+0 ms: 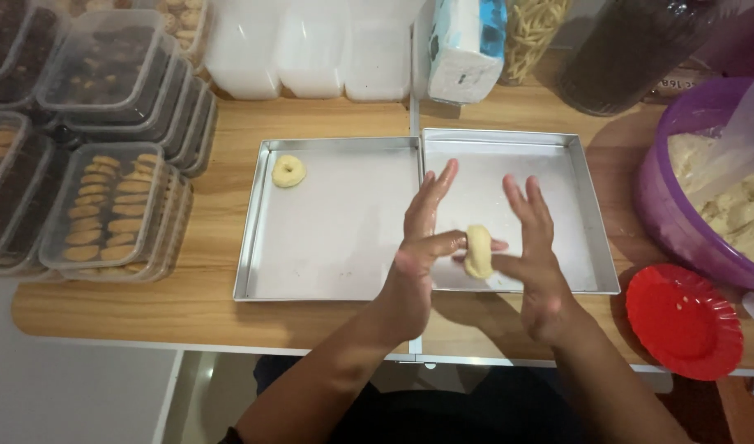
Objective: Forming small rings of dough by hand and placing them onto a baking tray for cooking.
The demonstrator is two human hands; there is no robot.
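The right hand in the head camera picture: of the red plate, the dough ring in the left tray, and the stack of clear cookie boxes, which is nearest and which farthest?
From the right hand:
1. Red plate, just to its right at the table's front edge.
2. Dough ring, in the far left corner of the left tray.
3. Cookie boxes, stacked at the table's far left.

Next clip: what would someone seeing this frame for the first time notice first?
The two hands in the middle: the left hand and right hand hold a pale piece of dough between them above the right metal tray. Next, a single dough ring lies in the far left corner of the left metal tray. A bright red plate sits at the table's near right edge.
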